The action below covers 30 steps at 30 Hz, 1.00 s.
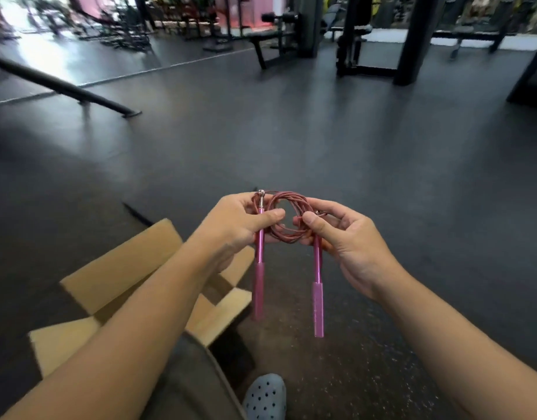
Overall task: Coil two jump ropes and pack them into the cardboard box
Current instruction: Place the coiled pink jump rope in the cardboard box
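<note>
Pink jump rope (286, 219) is coiled and held mid-frame, clear of the floor, above and just right of the cardboard box (121, 268). Left hand (240, 225) is closed on the coil's left side plus the top of the left handle (258, 280), thumb pressed across the shaft. Right hand (343, 237) pinches the coil's right side with thumb against fingers; right handle (318, 301) hangs down from that pinch. Both handles dangle roughly parallel, right one lower.

Step in hand, my read: coil is done, next is securing it and dropping it in the box. Second rope not in view; can't tell if anything is in the box already, since the left forearm covers the opening.

To do it well:
- Keep both pinch points closed. The cord looks like thin coated cable, springy, so it will likely pop open if either side is let go.
- Bring the handles together against the loops before moving, so they don't swing or catch on a flap.
- Lower it in flat, then release.

Materials: cord thin, smooth, dark pink, several tight round loops. Handles slim metallic pink tubes with a thicker, matte-looking grip section at the lower end; silver ball-end swivel (261, 194) on top of the left one. Box is plain brown corrugated card, flaps open, at lower left of the frame. Floor (382, 147) is dark speckled rubber matting. Grey perforated clog (265, 397) at bottom centre.
</note>
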### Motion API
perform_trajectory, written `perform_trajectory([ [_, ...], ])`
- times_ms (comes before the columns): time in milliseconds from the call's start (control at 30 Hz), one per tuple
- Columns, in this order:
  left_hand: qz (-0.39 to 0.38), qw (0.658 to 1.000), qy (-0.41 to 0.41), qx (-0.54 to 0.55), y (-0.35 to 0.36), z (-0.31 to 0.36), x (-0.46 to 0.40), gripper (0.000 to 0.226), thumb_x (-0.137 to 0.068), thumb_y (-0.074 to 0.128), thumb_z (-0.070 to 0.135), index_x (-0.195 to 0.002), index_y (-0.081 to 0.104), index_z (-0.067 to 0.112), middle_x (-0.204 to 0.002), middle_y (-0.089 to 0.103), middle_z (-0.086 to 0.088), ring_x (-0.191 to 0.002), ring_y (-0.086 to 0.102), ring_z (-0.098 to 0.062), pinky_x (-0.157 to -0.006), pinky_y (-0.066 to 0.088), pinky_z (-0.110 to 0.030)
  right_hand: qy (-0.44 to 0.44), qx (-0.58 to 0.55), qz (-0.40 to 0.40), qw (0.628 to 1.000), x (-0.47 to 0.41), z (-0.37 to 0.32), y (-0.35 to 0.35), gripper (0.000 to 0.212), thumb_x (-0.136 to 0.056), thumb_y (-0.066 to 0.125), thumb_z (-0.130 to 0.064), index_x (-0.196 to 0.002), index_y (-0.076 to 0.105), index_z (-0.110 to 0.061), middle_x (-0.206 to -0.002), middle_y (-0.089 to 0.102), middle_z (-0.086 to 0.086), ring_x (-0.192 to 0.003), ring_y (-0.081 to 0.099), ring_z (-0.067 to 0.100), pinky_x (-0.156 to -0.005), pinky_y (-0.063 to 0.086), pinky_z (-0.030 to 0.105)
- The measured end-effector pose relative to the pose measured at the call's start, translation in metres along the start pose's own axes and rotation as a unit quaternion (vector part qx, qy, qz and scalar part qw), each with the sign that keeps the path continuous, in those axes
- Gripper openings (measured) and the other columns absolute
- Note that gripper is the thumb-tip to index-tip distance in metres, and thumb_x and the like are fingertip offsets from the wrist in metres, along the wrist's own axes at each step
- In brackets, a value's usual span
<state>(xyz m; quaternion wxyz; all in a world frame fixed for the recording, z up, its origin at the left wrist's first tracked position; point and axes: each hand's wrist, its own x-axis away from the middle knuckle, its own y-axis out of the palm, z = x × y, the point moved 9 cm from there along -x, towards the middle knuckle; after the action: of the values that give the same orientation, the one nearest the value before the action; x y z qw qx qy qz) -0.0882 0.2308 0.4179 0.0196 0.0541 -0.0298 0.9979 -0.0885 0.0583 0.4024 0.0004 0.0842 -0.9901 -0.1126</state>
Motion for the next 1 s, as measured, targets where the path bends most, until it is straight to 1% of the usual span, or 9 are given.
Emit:
perform_trajectory([
  [100,0.078,0.997,0.007,-0.026,-0.061,-0.012,0.009,0.029,-0.086,0.078,0.005,-0.114,0.071,0.003,-0.098,0.077,-0.022,-0.085,0.079,-0.031,-0.069,0.064,-0.034,0.047,0.012,-0.054,0.997,-0.016,0.028,0.054,0.032,-0.089,0.073,-0.009,-0.121,0.070,-0.008,-0.104,0.079,0.015,-0.098,0.076,0.027,-0.081,0.063,0.033],
  [267,0.157,0.987,0.004,-0.044,-0.138,-0.049,0.023,0.014,-0.090,0.077,0.013,-0.104,0.077,0.012,-0.089,0.080,-0.009,-0.083,0.079,-0.028,-0.082,0.063,-0.049,0.058,0.128,-0.104,0.985,-0.042,0.064,0.127,0.029,-0.087,0.075,-0.008,-0.117,0.073,-0.009,-0.093,0.080,0.013,-0.075,0.074,0.024,-0.072,0.063,0.031],
  [433,0.196,0.979,-0.054,0.020,-0.204,-0.104,0.032,0.017,-0.088,0.076,0.005,-0.104,0.076,0.002,-0.091,0.080,-0.015,-0.086,0.078,-0.033,-0.080,0.064,-0.047,0.042,0.241,-0.171,0.954,-0.067,0.105,0.196,0.024,-0.086,0.075,-0.005,-0.110,0.076,-0.007,-0.083,0.078,0.010,-0.062,0.071,0.007,-0.062,0.059,0.019],
  [600,0.238,0.964,-0.118,0.034,-0.261,-0.166,0.038,0.020,-0.085,0.079,0.007,-0.105,0.076,0.007,-0.085,0.081,-0.008,-0.077,0.079,-0.023,-0.061,0.063,-0.030,0.056,0.295,-0.217,0.929,-0.089,0.164,0.246,0.022,-0.089,0.074,-0.006,-0.111,0.076,-0.008,-0.089,0.079,0.004,-0.077,0.076,0.011,-0.066,0.062,0.023],
  [733,0.257,0.957,-0.137,0.007,-0.290,-0.224,0.035,0.017,-0.086,0.080,0.011,-0.103,0.077,0.013,-0.088,0.081,-0.007,-0.081,0.079,-0.021,-0.073,0.065,-0.039,0.088,0.338,-0.303,0.887,-0.112,0.228,0.277,0.021,-0.089,0.074,-0.010,-0.106,0.075,-0.021,-0.095,0.079,0.008,-0.091,0.076,0.030,-0.080,0.064,0.042],
  [800,0.274,0.950,-0.151,-0.002,-0.301,-0.254,0.032,0.017,-0.086,0.080,0.011,-0.103,0.077,0.013,-0.093,0.080,-0.009,-0.083,0.078,-0.020,-0.077,0.065,-0.042,0.085,0.359,-0.348,0.862,-0.124,0.258,0.290,0.022,-0.089,0.075,-0.012,-0.104,0.075,-0.027,-0.096,0.079,0.004,-0.092,0.076,0.026,-0.082,0.064,0.041],
  [867,0.286,0.943,-0.169,-0.018,-0.310,-0.281,0.024,0.017,-0.088,0.078,0.012,-0.105,0.075,0.011,-0.097,0.079,-0.013,-0.079,0.075,-0.017,-0.073,0.063,-0.038,0.079,0.386,-0.387,0.834,-0.136,0.286,0.300,0.022,-0.089,0.075,-0.015,-0.109,0.075,-0.025,-0.097,0.079,0.000,-0.092,0.075,0.020,-0.083,0.064,0.039],
  [933,0.284,0.936,-0.198,-0.072,-0.320,-0.307,0.013,0.012,-0.092,0.075,0.018,-0.103,0.074,0.013,-0.093,0.078,-0.011,-0.075,0.071,-0.017,-0.068,0.059,-0.034,0.073,0.416,-0.423,0.802,-0.148,0.315,0.312,0.026,-0.089,0.074,-0.017,-0.115,0.075,-0.021,-0.099,0.078,-0.001,-0.093,0.074,0.016,-0.083,0.064,0.037],
  [1000,0.271,0.924,-0.234,-0.132,-0.328,-0.332,0.002,0.009,-0.095,0.071,0.026,-0.098,0.071,0.017,-0.088,0.076,-0.005,-0.076,0.069,-0.021,-0.072,0.057,-0.036,0.058,0.443,-0.446,0.775,-0.158,0.341,0.323,0.028,-0.090,0.074,-0.018,-0.118,0.074,-0.020,-0.100,0.077,-0.004,-0.093,0.073,0.011,-0.085,0.063,0.034],
])
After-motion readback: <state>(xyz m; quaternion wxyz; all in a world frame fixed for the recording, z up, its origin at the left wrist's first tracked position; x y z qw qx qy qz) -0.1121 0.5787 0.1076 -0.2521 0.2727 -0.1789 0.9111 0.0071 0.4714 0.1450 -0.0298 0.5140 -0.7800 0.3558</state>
